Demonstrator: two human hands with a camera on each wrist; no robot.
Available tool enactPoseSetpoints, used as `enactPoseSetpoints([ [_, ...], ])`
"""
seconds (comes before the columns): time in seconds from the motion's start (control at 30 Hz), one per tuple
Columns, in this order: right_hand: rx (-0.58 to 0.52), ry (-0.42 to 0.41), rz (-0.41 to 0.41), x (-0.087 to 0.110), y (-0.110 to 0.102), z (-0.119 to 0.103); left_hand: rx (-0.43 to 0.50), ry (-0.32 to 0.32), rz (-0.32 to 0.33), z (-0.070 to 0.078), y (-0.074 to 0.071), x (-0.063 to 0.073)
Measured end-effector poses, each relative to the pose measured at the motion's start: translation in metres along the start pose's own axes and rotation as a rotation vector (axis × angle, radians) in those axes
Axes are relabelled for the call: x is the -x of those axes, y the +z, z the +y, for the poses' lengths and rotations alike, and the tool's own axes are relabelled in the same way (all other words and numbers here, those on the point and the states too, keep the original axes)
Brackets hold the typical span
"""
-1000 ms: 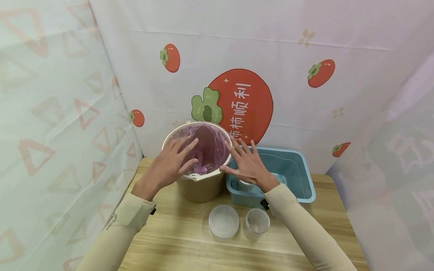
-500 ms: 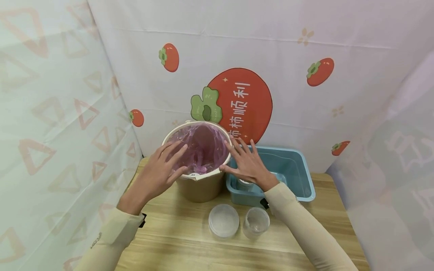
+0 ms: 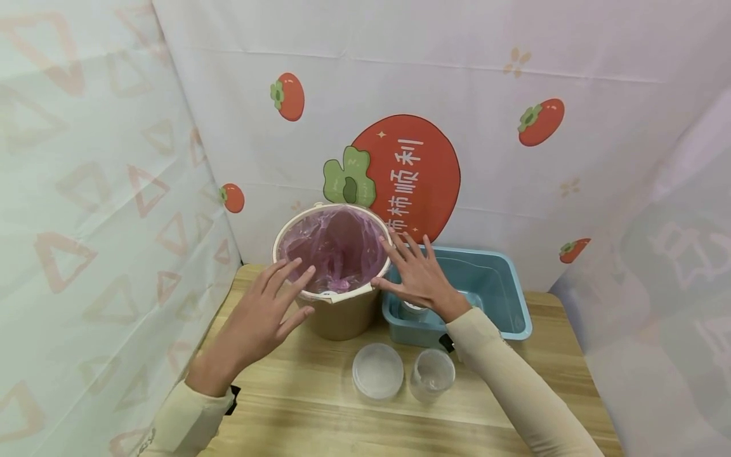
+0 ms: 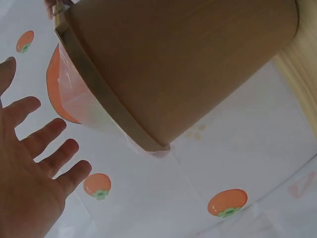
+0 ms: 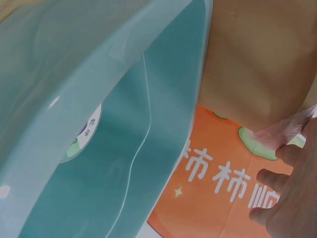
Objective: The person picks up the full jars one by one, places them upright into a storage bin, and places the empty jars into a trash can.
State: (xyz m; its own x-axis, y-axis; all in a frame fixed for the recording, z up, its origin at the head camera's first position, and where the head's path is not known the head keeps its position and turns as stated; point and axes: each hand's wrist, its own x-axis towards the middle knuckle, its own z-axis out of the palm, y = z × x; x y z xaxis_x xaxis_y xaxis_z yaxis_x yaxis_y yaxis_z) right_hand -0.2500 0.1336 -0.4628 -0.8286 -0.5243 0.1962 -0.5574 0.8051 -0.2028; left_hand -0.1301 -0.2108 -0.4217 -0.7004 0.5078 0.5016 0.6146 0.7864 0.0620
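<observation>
A brown trash bin (image 3: 339, 322) with a cream rim stands at the back of the wooden table, lined with a thin purple plastic bag (image 3: 349, 244). My left hand (image 3: 251, 324), fingers spread, hovers just in front of the bin's left side; the left wrist view shows its palm (image 4: 29, 178) with nothing in it. At the bin's right rim, my right hand (image 3: 419, 279) has its fingers spread, thumb tip at the rim. In the right wrist view its fingertips lie close to the bag's overhanging edge (image 5: 282, 131).
Right of the bin sits a blue plastic basin (image 3: 499, 273), partly covered by my right hand, with a white-labelled container (image 3: 412, 309) inside. Two clear lidded containers, one wide (image 3: 377, 371) and one narrower (image 3: 433, 374), stand in front. A patterned cloth (image 3: 485, 158) hangs behind.
My left hand has drawn back from over the bin's opening, down and to the left. My right hand stays at the right rim, nearly unmoved.
</observation>
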Motion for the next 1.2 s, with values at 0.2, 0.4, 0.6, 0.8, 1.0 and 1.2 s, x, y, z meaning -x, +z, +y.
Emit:
enactPoseSetpoints([
  [0.2,-0.004,0.007,-0.012,-0.001,0.001,0.0,-0.001,0.037,0.01,0.019,0.007,0.012],
  [0.4,-0.001,0.011,-0.019,-0.001,0.001,0.002,-0.005,0.085,0.02,0.039,0.018,0.025],
  [0.6,0.006,0.011,-0.013,0.0,0.001,0.001,0.02,0.097,-0.013,0.057,0.03,0.038],
  [0.8,0.005,0.011,-0.015,0.0,0.001,0.001,0.037,0.089,-0.08,0.069,0.042,0.049],
  [1.0,0.005,0.014,-0.017,0.0,-0.001,0.001,0.064,0.087,-0.173,0.073,0.065,0.053],
  [1.2,0.007,0.007,-0.017,0.0,0.0,0.002,0.069,0.093,-0.233,0.071,0.085,0.053],
])
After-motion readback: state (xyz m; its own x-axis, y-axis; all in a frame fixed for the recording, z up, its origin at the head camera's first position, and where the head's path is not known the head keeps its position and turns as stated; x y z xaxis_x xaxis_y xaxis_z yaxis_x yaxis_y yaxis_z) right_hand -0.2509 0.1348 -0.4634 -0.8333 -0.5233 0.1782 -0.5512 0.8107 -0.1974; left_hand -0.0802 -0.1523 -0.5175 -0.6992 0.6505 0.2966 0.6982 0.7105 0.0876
